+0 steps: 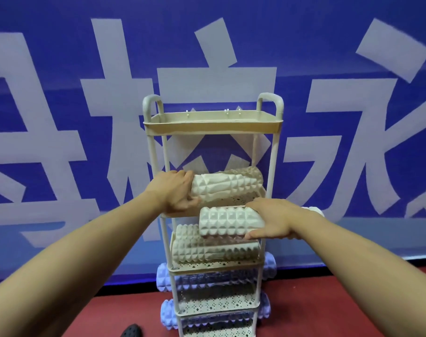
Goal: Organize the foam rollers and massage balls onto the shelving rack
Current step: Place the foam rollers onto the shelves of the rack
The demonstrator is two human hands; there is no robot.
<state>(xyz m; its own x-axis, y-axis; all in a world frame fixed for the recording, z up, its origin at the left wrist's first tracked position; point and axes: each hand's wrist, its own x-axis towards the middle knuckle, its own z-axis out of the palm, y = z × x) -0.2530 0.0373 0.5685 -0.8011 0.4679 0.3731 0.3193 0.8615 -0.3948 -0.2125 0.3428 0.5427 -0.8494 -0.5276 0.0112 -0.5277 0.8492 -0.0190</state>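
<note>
Head view, sole entry. Shelving rack (pixel 276 166), cream, several tiers, set against blue banner wall (pixel 61 69) on red floor (pixel 328 300).

Left hand (pixel 174 190): wrapped over the near end of white foam roller (pixel 227 188), fingers on top and thumb beneath; roller laid lengthwise on second tier (pixel 182 213), far end close to the right post. Grip at the end cap judged suited to sliding it inward along the tray.

Right hand (pixel 274 221): clasping the right end of second white roller (pixel 229 222), thumb under, fingers over; roller held level in front of the rack, just above the third tier and not yet resting. Judged to be the next piece for placing.

Contents by tier:
- Top tray (pixel 212 128): nothing seen inside from this angle; interior largely hidden.
- Second tier: one white roller, as above.
- Third tier (pixel 214 266): cream roller (pixel 207 251) lying across, filling most of the width.
- Fourth tier: lavender roller (pixel 164 279), both ends overhanging the posts.
- Fifth tier: another lavender roller (pixel 168 316), likewise overhanging.

Massage balls: none identifiable. Black object (pixel 131 331) on floor, lower left, partly cropped.
</note>
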